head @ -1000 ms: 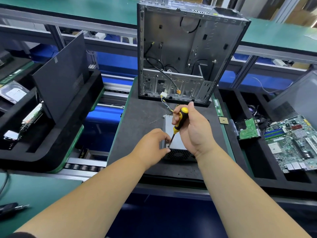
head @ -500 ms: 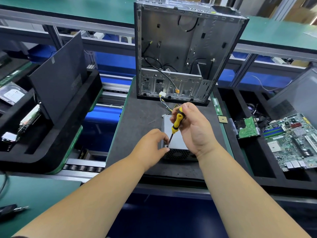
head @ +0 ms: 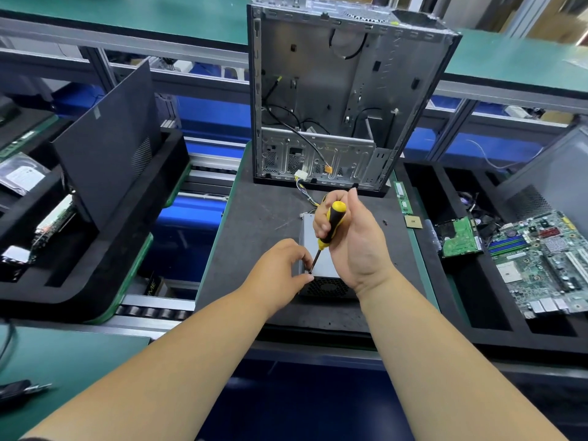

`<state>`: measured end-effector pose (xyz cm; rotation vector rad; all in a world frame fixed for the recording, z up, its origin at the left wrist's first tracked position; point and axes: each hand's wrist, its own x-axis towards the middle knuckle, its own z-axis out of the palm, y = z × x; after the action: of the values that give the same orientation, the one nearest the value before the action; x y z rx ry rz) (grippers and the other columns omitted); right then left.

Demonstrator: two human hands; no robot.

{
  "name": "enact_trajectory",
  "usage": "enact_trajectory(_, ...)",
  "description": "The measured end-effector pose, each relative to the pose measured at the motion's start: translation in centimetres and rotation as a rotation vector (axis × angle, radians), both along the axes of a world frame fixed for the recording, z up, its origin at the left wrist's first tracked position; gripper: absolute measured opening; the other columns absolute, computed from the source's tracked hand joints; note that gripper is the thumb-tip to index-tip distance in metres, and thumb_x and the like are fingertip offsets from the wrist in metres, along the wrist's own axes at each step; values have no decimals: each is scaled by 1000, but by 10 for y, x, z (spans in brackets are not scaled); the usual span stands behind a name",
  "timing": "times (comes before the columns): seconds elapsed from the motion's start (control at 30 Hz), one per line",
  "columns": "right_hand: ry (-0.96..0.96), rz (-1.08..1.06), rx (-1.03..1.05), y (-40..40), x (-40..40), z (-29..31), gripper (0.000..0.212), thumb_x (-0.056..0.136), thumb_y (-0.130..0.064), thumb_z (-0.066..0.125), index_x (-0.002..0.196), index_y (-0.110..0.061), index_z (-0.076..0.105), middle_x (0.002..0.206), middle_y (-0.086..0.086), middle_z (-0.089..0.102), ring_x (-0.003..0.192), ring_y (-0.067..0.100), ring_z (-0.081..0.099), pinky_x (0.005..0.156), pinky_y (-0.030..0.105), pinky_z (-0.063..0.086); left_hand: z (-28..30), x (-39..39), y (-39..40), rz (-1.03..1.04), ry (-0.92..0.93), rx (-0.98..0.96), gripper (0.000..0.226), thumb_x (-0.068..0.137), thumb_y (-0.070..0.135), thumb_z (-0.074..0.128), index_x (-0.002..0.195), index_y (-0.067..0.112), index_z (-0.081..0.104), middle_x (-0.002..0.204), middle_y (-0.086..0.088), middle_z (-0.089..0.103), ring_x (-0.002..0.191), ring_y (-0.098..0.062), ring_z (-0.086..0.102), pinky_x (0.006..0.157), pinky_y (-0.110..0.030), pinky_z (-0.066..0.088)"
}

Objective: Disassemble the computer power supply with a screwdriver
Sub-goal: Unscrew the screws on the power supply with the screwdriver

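Grey metal, boxy and lying flat, the computer power supply [head: 319, 265] sits near the middle of a dark foam-topped bench [head: 254, 224], its black fan grille facing the person. Two bare forearms reach in from the bottom edge. The right hand [head: 353, 240] has its grip curled round the black-and-yellow handle of a screwdriver [head: 329, 226], held tilted, with the thin shaft running down and to the left so its tip meets the near left corner of the power supply's top. The left hand [head: 281, 265] rests against that same corner, its fingertips [head: 307, 261] pinched close round the shaft just above the tip; whether they hold a screw cannot be told. A bundle of coloured wires [head: 304, 192] leads from the far side of the power supply toward an empty, upright computer case [head: 343, 100] standing at the back of the bench, open side facing the camera. To the right, a black foam tray [head: 458, 300] holds a green motherboard [head: 541, 262] and a smaller green circuit board [head: 459, 238]. To the left, a dark side panel [head: 108, 148] leans upright in another black tray.
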<state>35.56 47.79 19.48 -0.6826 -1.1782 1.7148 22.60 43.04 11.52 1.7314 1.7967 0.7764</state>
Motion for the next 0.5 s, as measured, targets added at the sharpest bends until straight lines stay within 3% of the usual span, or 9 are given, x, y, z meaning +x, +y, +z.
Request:
enact_trajectory(0.13, -66, 21, 24, 2, 7, 1, 22, 94, -31, 46, 79, -15, 43, 72, 3, 51, 66, 20, 45, 64, 29, 34, 2, 0, 0, 3, -10, -8, 17, 84, 27, 78, 83, 34, 62, 96, 14, 51, 90, -2, 53, 72, -7, 34)
enact_trajectory(0.27, -122, 22, -6, 2, 11, 5, 21, 97, -26, 51, 83, -11, 57, 81, 3, 61, 73, 18, 58, 63, 28, 41, 3, 1, 1, 16, -12, -17, 17, 84, 27, 78, 84, 34, 62, 96, 15, 51, 87, -3, 53, 69, -6, 33)
enact_trajectory(0.5, -131, 32, -11, 0, 1, 8, 44, 108, -27, 32, 81, -5, 59, 68, 1, 55, 66, 17, 47, 65, 23, 42, 3, 0, 0, 9, -22, -14, 17, 83, 26, 78, 83, 33, 62, 95, 13, 51, 87, -4, 53, 71, -8, 34)
